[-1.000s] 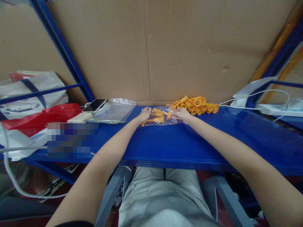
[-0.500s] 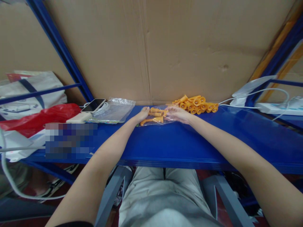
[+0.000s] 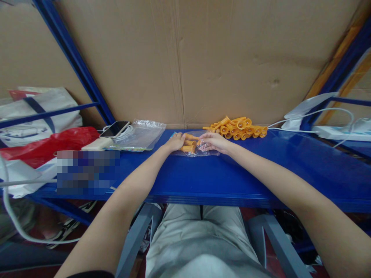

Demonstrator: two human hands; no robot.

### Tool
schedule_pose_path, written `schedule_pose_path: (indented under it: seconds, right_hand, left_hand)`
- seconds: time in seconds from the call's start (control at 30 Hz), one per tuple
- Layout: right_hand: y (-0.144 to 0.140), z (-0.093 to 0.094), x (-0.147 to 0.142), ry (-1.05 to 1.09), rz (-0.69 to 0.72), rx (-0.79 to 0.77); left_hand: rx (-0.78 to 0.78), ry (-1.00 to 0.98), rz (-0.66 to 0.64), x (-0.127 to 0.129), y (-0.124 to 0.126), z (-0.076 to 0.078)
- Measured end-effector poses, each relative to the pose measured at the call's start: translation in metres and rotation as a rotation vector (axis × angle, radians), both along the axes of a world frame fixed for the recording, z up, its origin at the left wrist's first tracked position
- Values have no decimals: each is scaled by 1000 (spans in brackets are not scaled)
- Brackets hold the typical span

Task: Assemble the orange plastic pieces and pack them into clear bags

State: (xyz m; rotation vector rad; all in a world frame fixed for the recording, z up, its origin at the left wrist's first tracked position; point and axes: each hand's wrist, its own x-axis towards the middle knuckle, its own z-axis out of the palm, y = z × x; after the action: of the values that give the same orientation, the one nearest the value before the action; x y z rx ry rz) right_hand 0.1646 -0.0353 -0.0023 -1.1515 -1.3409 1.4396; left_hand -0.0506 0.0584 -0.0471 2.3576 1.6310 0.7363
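Observation:
A small clear plastic bag point(image 3: 199, 151) with several orange plastic pieces point(image 3: 189, 143) inside lies on the blue shelf point(image 3: 226, 173), close to the cardboard wall. My left hand point(image 3: 174, 142) grips the bag's left end, fingers closed over the orange pieces. My right hand point(image 3: 213, 141) presses on the bag's right part, fingers curled onto the plastic. Just behind my right hand sits a loose pile of orange pieces point(image 3: 240, 127).
A stack of empty clear bags point(image 3: 142, 135), a phone point(image 3: 115, 128) and a white power bank point(image 3: 97, 144) lie left of my hands. A red bag point(image 3: 46, 144) sits far left. White cables and a power strip point(image 3: 339, 133) are at the right. Cardboard point(image 3: 185, 61) backs the shelf.
Both hands have drawn closer together on the bag. The orange pieces inside are now bunched toward the left end under my left hand, and the bag's right part lies flatter.

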Motion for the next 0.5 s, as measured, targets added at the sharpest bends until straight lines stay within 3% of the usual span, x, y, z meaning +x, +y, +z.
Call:
schedule_pose_path:
  seconds: [0.23, 0.5]
  right_hand:
    - [13, -8, 6, 24, -143, 69]
    - [15, -24, -1, 26, -234, 85]
  left_hand:
    - [-103, 99, 45, 10, -7, 9]
    - [-2, 17, 49, 10, -12, 14]
